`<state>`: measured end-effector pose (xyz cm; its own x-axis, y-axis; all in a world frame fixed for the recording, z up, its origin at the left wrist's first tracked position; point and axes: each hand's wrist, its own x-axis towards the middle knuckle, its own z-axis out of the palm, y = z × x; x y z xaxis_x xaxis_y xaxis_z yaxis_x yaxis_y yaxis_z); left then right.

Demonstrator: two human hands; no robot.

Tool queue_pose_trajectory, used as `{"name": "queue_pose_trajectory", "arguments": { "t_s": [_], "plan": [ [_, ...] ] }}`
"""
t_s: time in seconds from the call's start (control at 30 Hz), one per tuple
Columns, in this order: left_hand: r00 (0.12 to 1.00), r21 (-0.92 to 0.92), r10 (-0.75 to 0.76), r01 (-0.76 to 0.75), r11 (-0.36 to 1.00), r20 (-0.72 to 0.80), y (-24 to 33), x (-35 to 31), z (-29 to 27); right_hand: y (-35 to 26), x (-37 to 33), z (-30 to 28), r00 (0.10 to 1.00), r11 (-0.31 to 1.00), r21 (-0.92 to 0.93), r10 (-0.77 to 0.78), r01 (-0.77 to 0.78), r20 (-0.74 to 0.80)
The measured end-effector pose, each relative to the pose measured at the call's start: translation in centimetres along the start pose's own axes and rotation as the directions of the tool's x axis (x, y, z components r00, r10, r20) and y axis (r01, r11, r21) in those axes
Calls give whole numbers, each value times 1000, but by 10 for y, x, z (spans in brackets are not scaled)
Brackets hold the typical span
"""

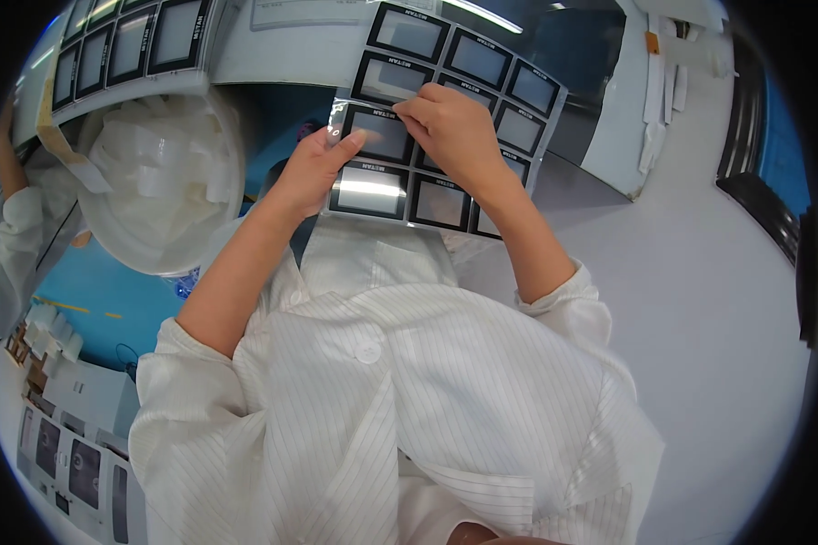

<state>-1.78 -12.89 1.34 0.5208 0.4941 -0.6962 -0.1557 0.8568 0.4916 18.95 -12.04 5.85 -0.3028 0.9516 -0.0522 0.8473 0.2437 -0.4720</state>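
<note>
A glossy clear sheet (412, 165) printed with rows of black-framed rectangular windows is tilted up in front of me, over the table's near edge. My left hand (316, 168) grips its left edge, with the thumb on top and the other fingers hidden underneath. Over the middle of the sheet is my right hand (454, 132), its thumb and forefinger pinched together close to one window's corner. Whatever sits between those fingertips, if anything, is too small to make out. Light reflects brightly off the lower left window.
A white round bin (232, 173) holding crumpled translucent film stands to the left. Another framed sheet (136, 45) lies on the table at the upper left. At the far left is another person's sleeve (14, 218). White cabinet-like equipment (82, 454) stands at the lower left.
</note>
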Motion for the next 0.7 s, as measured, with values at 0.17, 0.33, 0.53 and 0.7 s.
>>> {"name": "queue_pose_trajectory", "arguments": {
  "t_s": [0.17,0.33,0.53,0.7],
  "plan": [
    [1000,0,1,-1,1000,13,0,-2,0,12,-15,-13,1000,1000,14,14,-14,-8],
    [1000,42,20,-20,999,7,-2,0,-1,24,-28,-26,999,999,2,41,-41,4],
    [999,60,29,-31,998,27,-3,0,0,35,-38,-33,999,999,0,39,-39,13],
    [999,58,36,-37,998,16,-5,-1,-2,44,-57,-45,991,992,-41,123,-121,50]
  ]
}}
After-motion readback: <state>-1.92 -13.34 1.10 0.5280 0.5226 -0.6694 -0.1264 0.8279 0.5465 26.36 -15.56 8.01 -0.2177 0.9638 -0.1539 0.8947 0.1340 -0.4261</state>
